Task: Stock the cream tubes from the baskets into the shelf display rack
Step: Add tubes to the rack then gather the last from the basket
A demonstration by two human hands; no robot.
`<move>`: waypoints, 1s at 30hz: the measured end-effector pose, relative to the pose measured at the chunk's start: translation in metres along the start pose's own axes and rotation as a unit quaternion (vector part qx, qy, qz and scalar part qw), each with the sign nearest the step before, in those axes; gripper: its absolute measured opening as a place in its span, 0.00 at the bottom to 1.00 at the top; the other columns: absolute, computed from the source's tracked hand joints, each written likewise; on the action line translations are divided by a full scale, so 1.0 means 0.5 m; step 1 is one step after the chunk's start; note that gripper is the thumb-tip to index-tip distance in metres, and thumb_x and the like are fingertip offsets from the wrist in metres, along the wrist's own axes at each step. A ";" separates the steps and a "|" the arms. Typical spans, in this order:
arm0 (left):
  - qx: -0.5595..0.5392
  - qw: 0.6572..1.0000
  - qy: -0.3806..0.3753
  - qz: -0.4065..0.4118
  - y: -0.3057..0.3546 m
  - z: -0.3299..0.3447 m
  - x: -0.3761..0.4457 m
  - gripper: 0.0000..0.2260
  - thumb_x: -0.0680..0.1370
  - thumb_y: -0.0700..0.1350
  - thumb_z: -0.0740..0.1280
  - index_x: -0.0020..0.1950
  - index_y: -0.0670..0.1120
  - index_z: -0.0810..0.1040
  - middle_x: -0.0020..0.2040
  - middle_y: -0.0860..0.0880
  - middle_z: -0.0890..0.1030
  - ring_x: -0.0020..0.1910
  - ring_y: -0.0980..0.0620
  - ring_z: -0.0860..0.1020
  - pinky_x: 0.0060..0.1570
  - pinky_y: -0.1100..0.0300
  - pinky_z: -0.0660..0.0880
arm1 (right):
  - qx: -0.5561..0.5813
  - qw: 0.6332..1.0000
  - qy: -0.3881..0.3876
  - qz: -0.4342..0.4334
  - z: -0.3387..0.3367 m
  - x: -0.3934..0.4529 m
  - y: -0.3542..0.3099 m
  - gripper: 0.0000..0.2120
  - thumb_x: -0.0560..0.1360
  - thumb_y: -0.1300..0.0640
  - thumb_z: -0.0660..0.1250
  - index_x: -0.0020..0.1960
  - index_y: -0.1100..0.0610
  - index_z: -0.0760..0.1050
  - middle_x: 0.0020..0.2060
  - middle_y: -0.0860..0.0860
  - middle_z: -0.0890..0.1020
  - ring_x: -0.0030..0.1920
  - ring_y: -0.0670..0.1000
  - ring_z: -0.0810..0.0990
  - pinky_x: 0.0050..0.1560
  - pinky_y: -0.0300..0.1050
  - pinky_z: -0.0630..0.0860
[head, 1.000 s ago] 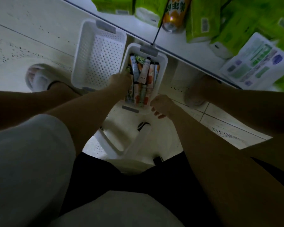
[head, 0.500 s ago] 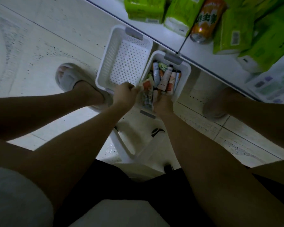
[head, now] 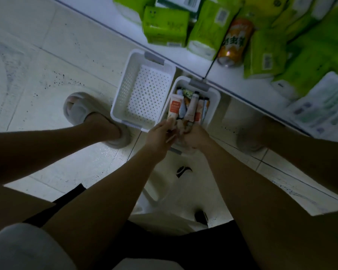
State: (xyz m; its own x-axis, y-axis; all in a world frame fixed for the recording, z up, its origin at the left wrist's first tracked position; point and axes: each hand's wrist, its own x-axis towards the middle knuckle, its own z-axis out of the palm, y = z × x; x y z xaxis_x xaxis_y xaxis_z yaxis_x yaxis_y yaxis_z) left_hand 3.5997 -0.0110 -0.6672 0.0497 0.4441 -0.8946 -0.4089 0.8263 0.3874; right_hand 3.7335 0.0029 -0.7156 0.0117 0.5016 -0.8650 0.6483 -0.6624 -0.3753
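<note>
Lifted cream tube [head: 174, 109] pinched by left hand [head: 160, 136], above basket [head: 213, 112]

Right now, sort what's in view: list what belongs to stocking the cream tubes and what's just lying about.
Belongs to the job:
- basket of tubes
- empty basket
- orange-and-white tube held by the left hand
- right hand, reaching into the basket of tubes

Just lying about:
- green packs
- orange can
- slippers
- white stool
</note>
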 end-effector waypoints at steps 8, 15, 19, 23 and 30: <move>0.072 0.969 -0.229 0.063 0.130 0.055 -0.094 0.04 0.80 0.44 0.62 0.49 0.45 0.75 0.39 0.50 0.82 0.38 0.55 0.81 0.49 0.56 0.76 | 0.142 0.980 0.024 -0.139 -0.148 -0.141 -0.038 0.09 0.72 0.60 0.74 0.44 0.59 0.74 0.41 0.56 0.80 0.40 0.55 0.81 0.41 0.53 0.80; 0.184 0.927 -0.256 0.204 0.254 0.140 -0.230 0.15 0.77 0.33 0.65 0.61 0.46 0.70 0.54 0.43 0.83 0.46 0.43 0.83 0.53 0.49 0.78 | 0.136 0.937 0.129 -0.295 -0.280 -0.324 -0.109 0.10 0.73 0.64 0.73 0.54 0.61 0.79 0.40 0.57 0.82 0.29 0.46 0.81 0.31 0.38 0.77; 0.250 0.886 -0.299 0.250 0.313 0.186 -0.350 0.26 0.73 0.30 0.66 0.65 0.52 0.67 0.55 0.39 0.81 0.43 0.42 0.82 0.49 0.47 0.79 | 0.167 0.894 0.186 -0.371 -0.359 -0.448 -0.134 0.14 0.70 0.67 0.75 0.50 0.60 0.74 0.38 0.55 0.82 0.29 0.49 0.79 0.30 0.39 0.77; 0.286 0.847 -0.342 0.289 0.361 0.255 -0.484 0.18 0.78 0.37 0.64 0.66 0.50 0.68 0.53 0.41 0.82 0.44 0.37 0.81 0.42 0.51 0.81 | 0.178 0.859 0.224 -0.424 -0.424 -0.583 -0.160 0.10 0.71 0.70 0.72 0.40 0.56 0.76 0.33 0.53 0.81 0.27 0.48 0.78 0.30 0.37 0.77; 0.335 0.774 -0.359 0.399 0.455 0.379 -0.691 0.06 0.81 0.51 0.59 0.54 0.52 0.71 0.50 0.41 0.84 0.44 0.36 0.84 0.34 0.50 0.81 | 0.158 0.784 0.261 -0.541 -0.520 -0.797 -0.191 0.03 0.73 0.65 0.69 0.44 0.58 0.78 0.30 0.57 0.81 0.28 0.54 0.78 0.30 0.45 0.78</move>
State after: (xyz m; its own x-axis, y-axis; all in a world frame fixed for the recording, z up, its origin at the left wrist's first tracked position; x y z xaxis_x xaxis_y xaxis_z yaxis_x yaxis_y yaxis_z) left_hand 3.6620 0.0893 -0.2275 0.6177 0.7849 -0.0494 -0.0177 0.0767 0.9969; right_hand 3.8650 0.0109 -0.2487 -0.0510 0.9696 0.2394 0.2730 0.2441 -0.9305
